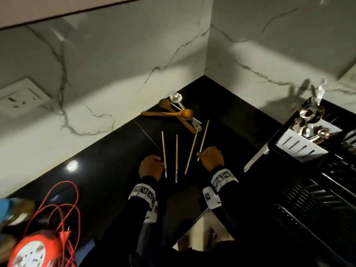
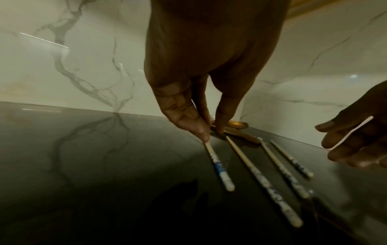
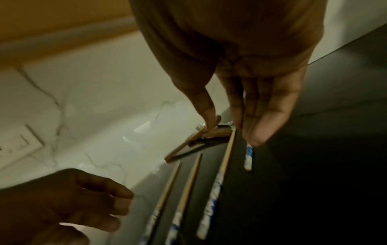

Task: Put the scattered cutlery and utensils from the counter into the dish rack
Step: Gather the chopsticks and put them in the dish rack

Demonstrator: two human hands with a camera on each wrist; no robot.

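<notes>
Several pale chopsticks with blue-patterned ends lie side by side on the black counter (image 1: 107, 170). My left hand (image 1: 159, 161) pinches the leftmost chopstick (image 1: 164, 151) near its patterned end; in the left wrist view the stick (image 2: 217, 164) comes out from under the fingertips (image 2: 199, 131). My right hand (image 1: 201, 155) grips the rightmost chopstick (image 1: 203, 137), whose end (image 3: 248, 157) shows below the fingers (image 3: 259, 132). Two wooden spoons (image 1: 173, 113) and a metal ladle (image 1: 176, 98) lie crossed in the corner. The dish rack (image 1: 317, 189) stands at right.
A white cutlery holder (image 1: 300, 145) in the rack holds metal spoons. A white-handled utensil (image 1: 254, 158) leans on the rack's left edge. A red cable reel (image 1: 34, 247) sits at front left. Marble walls meet behind the spoons; a wall socket (image 1: 19, 99) is at left.
</notes>
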